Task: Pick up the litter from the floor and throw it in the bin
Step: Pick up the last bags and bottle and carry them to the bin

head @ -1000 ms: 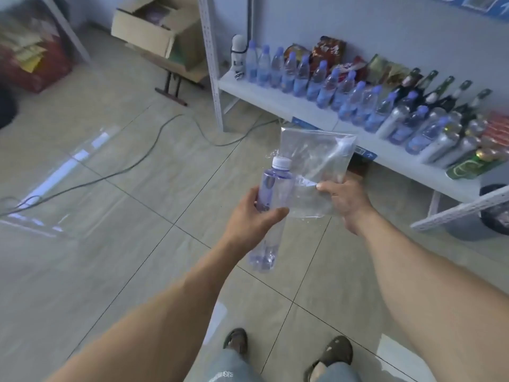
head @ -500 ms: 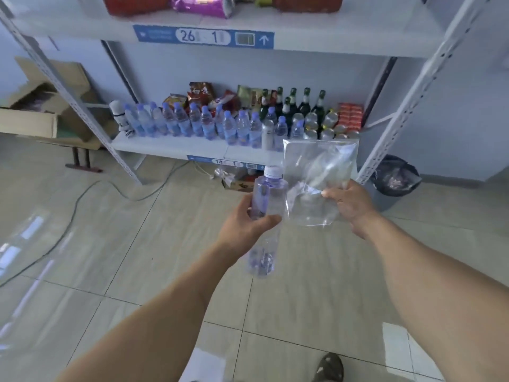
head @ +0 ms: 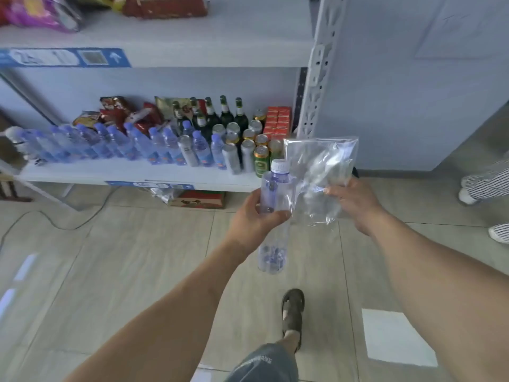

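Note:
My left hand [head: 254, 216] grips an empty clear plastic bottle [head: 275, 194] with a white cap, held upright at mid-frame. Just to its right my right hand [head: 351, 201] pinches a clear plastic bag [head: 321, 161] that stands up above the fingers. The bag hides whatever is behind it at the foot of the shelf post; only a thin dark edge shows to its right. Both arms reach forward over the tiled floor.
A white shelf unit [head: 115, 172] holds water bottles, cans, beer bottles and snack packs. A cardboard box [head: 201, 199] lies under the shelf. A cable [head: 55, 221] runs on the floor at left. Another person's striped legs [head: 484, 186] stand at the right edge.
The view has swung right and closer to the shelf end. The black-lined bin seen half a second ago is now hidden behind the bag. Both hands keep their grips.

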